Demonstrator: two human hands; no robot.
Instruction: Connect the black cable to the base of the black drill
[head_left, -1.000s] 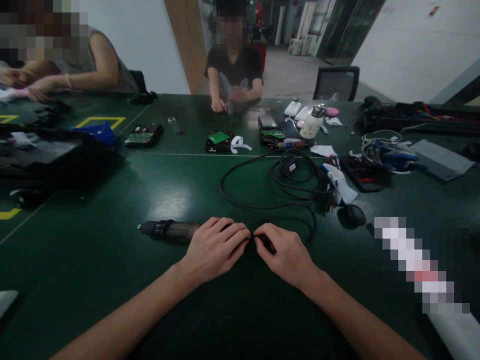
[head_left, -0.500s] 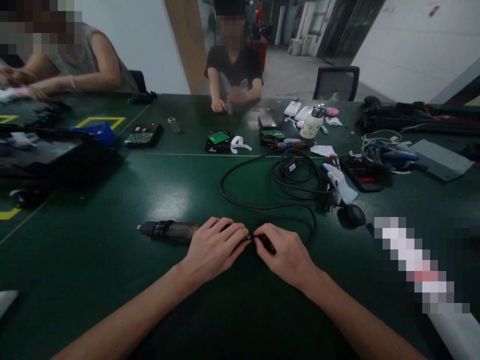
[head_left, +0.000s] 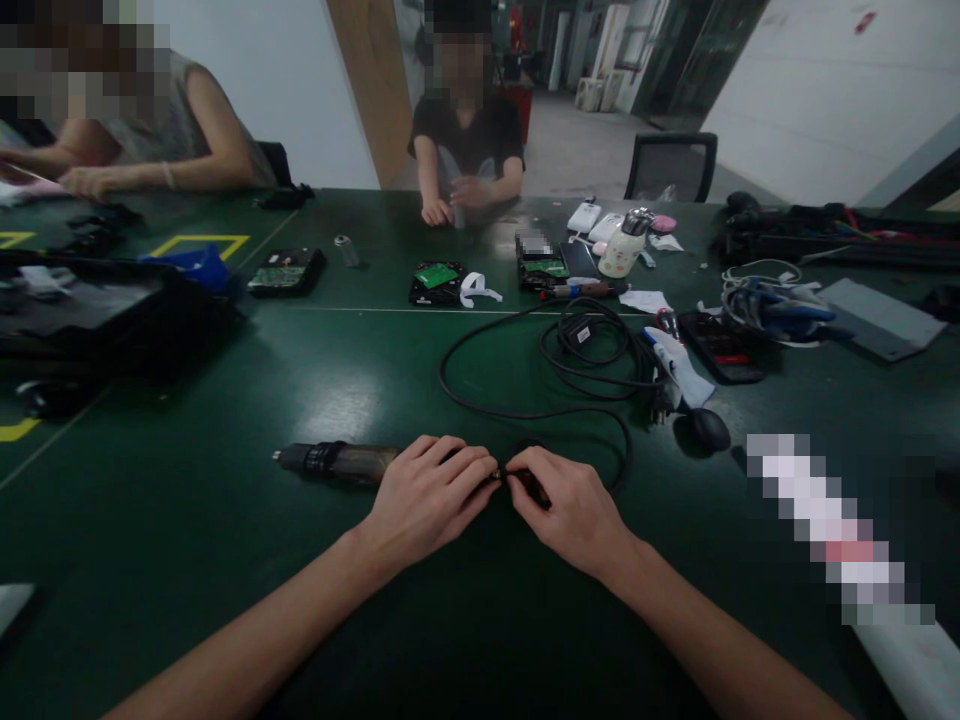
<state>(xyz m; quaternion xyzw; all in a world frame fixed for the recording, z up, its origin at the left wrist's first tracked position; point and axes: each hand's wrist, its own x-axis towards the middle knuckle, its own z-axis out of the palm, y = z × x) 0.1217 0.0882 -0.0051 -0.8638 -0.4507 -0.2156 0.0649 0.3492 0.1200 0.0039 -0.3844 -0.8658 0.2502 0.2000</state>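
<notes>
An electric screwdriver point(head_left: 349, 462) lies sideways on the green table, its tip pointing left. My left hand point(head_left: 435, 490) is wrapped over its rear end, fingers closed round it. A small brass-coloured end shows just past my left fingertips. Facing it, my right hand point(head_left: 566, 505) pinches the end of a black cable, whose plug is mostly hidden by my fingers. The two hands almost meet, and I cannot tell whether the plug and the screwdriver touch. From my right hand the black cable point(head_left: 525, 413) loops away to a coil farther back.
Circuit-board units point(head_left: 437, 282) stand in a row farther back. A floral bottle point(head_left: 625, 243), a second screwdriver point(head_left: 583, 290) and a black mouse point(head_left: 709, 430) lie to the right. A black casing point(head_left: 97, 310) is on the left. Two people sit across the table.
My hands hold nearly the same pose at the screwdriver's rear end. The person at far left has shifted their arms slightly.
</notes>
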